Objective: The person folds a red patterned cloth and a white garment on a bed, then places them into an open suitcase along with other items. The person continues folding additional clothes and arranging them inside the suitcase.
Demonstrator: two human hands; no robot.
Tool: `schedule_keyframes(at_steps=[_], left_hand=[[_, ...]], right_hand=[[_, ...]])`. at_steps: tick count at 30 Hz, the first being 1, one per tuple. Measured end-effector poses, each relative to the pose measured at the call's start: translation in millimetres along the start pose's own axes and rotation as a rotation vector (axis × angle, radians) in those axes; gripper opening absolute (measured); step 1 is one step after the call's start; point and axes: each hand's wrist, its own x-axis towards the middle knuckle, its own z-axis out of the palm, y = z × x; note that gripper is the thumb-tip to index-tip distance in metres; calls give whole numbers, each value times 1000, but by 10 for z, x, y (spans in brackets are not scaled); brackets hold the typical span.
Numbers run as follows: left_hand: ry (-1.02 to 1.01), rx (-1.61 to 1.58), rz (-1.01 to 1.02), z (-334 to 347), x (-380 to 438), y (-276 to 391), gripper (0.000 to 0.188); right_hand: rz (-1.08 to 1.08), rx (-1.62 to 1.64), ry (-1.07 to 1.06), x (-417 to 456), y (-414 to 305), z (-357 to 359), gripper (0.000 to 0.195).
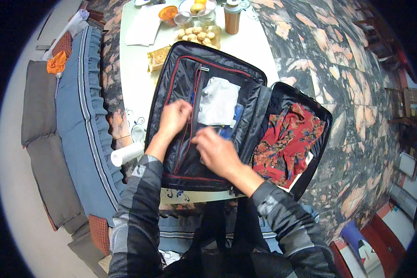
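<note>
An open suitcase (260, 100) lies with its black-lined left half on the table and its other half to the right. My left hand (175, 116) is over the red-edged zipper opening (184, 146) of the lining, fingers curled. My right hand (217, 149) is just right of that opening, thumb and fingertips together near its edge. Whether either hand pinches the zipper edge is unclear. A white striped cloth (219, 100) lies above my right hand, partly over a blue item (239, 116). In the right half is a red floral garment (286, 142) with something white beneath it.
On the table (135, 90) beyond the suitcase stand a tumbler (232, 21), a tray of round tan items (198, 36), plastic tubs and a gold packet (158, 58). A paper roll (127, 154) sits at the left edge. A blue-covered sofa (80, 114) is at left.
</note>
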Motion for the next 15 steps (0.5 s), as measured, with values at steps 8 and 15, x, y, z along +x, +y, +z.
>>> schedule_keyframes(at_steps=[8, 15], left_hand=[[269, 307, 408, -67, 920, 627, 35], [213, 497, 504, -58, 1184, 574, 14]], right_hand=[[586, 109, 365, 1603, 1239, -167, 19], [184, -353, 340, 2060, 1165, -314, 35]])
